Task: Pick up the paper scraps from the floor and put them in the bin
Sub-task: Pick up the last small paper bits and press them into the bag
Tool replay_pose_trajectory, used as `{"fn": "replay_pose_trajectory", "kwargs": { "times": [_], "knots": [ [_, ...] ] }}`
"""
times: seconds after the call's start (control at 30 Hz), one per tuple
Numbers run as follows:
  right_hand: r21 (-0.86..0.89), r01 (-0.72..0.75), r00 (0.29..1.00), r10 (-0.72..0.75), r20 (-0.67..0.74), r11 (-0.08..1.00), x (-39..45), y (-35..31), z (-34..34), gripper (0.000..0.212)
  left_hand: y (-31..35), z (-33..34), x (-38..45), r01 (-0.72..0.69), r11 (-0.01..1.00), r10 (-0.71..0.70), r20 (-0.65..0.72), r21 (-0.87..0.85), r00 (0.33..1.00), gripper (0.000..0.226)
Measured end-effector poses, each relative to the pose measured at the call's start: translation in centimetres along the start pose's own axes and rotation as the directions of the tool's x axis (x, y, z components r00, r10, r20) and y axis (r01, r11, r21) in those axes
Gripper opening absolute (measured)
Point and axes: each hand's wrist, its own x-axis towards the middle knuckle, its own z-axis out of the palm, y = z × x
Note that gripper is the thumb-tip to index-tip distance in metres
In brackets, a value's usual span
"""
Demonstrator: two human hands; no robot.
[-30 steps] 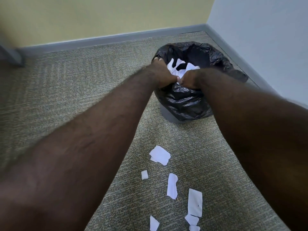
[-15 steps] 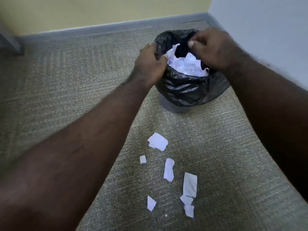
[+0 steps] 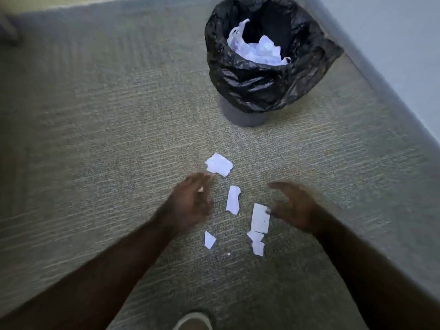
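Several white paper scraps lie on the carpet: a wide one (image 3: 219, 165), a narrow strip (image 3: 233, 199), a rectangular piece (image 3: 260, 218), a small scrap (image 3: 209, 239) and two more (image 3: 256, 242) below the rectangle. My left hand (image 3: 188, 203) hovers just left of the strip, fingers relaxed and holding nothing. My right hand (image 3: 294, 206) is spread open beside the rectangular piece, fingertips at its right edge. Both hands are blurred. The bin (image 3: 273, 75), lined with a black bag, stands farther off with white paper inside.
A grey-blue wall and baseboard (image 3: 392, 110) run along the right, close behind the bin. Beige carpet spreads to the left. The toe of a shoe (image 3: 194, 321) shows at the bottom edge.
Both hands have left the bin's rim and come down toward me, over the scraps on the carpet. The paper they held now lies in the bin.
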Motion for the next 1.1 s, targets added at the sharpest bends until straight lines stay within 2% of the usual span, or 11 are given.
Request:
{"fn": "replay_pose_trajectory", "kwargs": {
  "times": [0.1, 0.17, 0.3, 0.43, 0.57, 0.8, 0.9, 0.97, 1.07, 1.1],
  "knots": [
    [-0.063, 0.036, 0.986, -0.026, 0.165, 0.997, -2.0, 1.1, 4.0, 0.108, -1.7, 3.4, -3.7, -0.069, 0.991, 0.044, 0.213, 0.113, 0.976, 0.062],
    [-0.138, 0.083, 0.977, -0.053, 0.207, 0.987, -2.6, 1.6, 5.7, 0.127, -1.7, 4.7, -5.4, -0.084, 0.987, 0.041, 0.284, 0.139, 0.958, 0.066],
    [-0.226, 0.145, 0.959, -0.08, 0.273, 0.963, -3.3, 2.6, 7.4, 0.134, -1.2, 5.8, -7.1, -0.184, 0.943, 0.077, 0.356, 0.277, 0.931, 0.069],
    [-0.265, 0.238, 0.949, -0.166, 0.267, 0.934, -4.4, 2.8, 8.7, 0.12, -1.1, 6.5, -7.6, -0.223, 0.9, 0.06, 0.401, 0.374, 0.914, 0.07],
    [-0.28, 0.26, 0.947, -0.187, 0.261, 0.924, -5.0, 2.6, 9.7, 0.102, -0.5, 6.4, -7.7, -0.272, 0.85, 0.067, 0.42, 0.451, 0.905, 0.063],
    [-0.226, 0.261, 0.945, -0.201, 0.259, 0.938, -5.6, 2.4, 10.6, 0.071, -0.5, 6.7, -7.9, -0.297, 0.865, 0.149, 0.359, 0.404, 0.921, 0.048],
    [-0.186, 0.274, 0.951, -0.237, 0.198, 0.944, -6.3, 2.6, 11.4, 0.059, -1.0, 7.2, -7.9, -0.299, 0.866, 0.168, 0.33, 0.401, 0.929, 0.04],
    [-0.201, 0.304, 0.952, -0.289, 0.103, 0.931, -7.0, 2.6, 11.8, 0.05, -1.2, 7.4, -8.1, -0.29, 0.885, 0.182, 0.302, 0.365, 0.936, 0.031],
    [-0.213, 0.316, 0.947, -0.32, 0.015, 0.925, -7.9, 2.1, 12.4, 0.041, -0.3, 7.0, -8.0, -0.204, 0.942, 0.135, 0.255, 0.267, 0.958, 0.015],
    [-0.198, 0.296, 0.953, -0.303, -0.003, 0.934, -8.1, 2.2, 12.6, 0.04, -0.2, 6.8, -7.9, -0.2, 0.942, 0.121, 0.283, 0.27, 0.951, 0.017]
  ]
}}
